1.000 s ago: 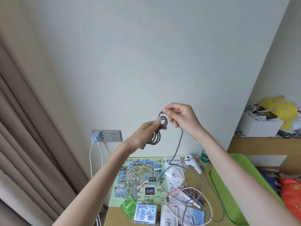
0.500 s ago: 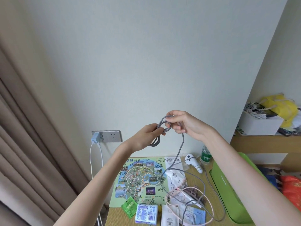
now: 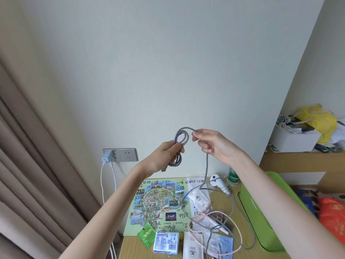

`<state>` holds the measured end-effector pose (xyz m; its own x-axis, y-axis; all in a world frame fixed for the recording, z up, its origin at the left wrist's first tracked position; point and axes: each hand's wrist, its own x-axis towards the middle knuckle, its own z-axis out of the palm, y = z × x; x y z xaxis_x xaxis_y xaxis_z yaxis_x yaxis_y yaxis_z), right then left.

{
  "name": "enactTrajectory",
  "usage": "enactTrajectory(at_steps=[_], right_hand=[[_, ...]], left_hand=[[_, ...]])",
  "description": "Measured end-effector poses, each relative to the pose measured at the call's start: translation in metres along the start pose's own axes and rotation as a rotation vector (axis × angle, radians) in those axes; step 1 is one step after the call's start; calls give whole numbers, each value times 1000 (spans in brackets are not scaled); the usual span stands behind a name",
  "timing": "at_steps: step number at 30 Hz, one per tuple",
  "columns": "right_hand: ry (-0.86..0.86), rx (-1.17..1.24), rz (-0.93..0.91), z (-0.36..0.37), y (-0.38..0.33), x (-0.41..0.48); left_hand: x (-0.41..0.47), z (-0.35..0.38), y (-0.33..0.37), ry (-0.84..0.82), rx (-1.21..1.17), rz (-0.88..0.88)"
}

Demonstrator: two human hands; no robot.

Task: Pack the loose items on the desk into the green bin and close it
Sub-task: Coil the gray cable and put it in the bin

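- A blue-and-white pack of tissues [image 3: 166, 242], a small green sachet [image 3: 146, 234] and several white sachets are lying at the near edge of the light wooden desk [image 3: 130, 247].
- A thin pale pink cable [image 3: 239, 232] is looping over those sachets, tangled with the slack of a grey braided cable [image 3: 206, 165], which is trailing in wide curves across the desk.
- The long bright green plastic bin [image 3: 250, 206] is sitting at the right edge of the desk, just beside the cable slack and partly behind the right forearm.
- A colourful printed map sheet [image 3: 158, 202] with handwritten numbers is lying flat towards the back left of the desk.
- A white handheld device [image 3: 218, 184] and a green-labelled bottle [image 3: 233, 176] are standing or lying at the back, against the wall.
- The left hand [image 3: 166, 156] is raised above the desk, its fingers curled round a small coil of the grey cable, with loops sticking out above and below the fist.
- The right hand [image 3: 214, 144] is hovering just beside it, thumb and fingertips pinching the cable where it is arching over from the coil; from there the cable is hanging straight down to the desk.
- A blue charger [image 3: 106, 157] is plugged into a grey wall socket [image 3: 127, 154], with white leads dropping beside a beige curtain [image 3: 28, 165].
- On a shelf at far right, a white box [image 3: 295, 141] and a yellow bag [image 3: 321, 122] are sitting.
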<state>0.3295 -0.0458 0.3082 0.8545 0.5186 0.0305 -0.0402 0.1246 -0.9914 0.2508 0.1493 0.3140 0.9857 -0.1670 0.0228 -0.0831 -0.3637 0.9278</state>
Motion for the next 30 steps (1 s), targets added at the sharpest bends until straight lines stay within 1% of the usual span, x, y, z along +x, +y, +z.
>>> enactTrajectory(at_steps=[3,5,7,10,14,18,21,25,28,30], right_hand=[[89,98,-27,-1,14,-1],[157,116,-21,4,20,-1],[199,143,-2,11,23,-1],[175,188,9,24,20,-3],[138,119,29,39,12,-4],[150,117,61,44,8,-4],[96,86,126,43,3,-7],[72,114,237,44,6,-11],[37,206,238,42,12,-12],[18,200,227,40,15,-13]], left_hand=[[4,-3,0,138,-103,29],[8,-2,2,224,-134,37],[10,1,3,255,-149,49],[10,7,6,247,-150,81],[8,12,12,212,-156,113],[4,14,17,159,-161,164],[4,14,17,133,-139,175],[7,19,16,210,-166,161],[11,22,16,306,-197,154],[13,18,16,385,-190,138]])
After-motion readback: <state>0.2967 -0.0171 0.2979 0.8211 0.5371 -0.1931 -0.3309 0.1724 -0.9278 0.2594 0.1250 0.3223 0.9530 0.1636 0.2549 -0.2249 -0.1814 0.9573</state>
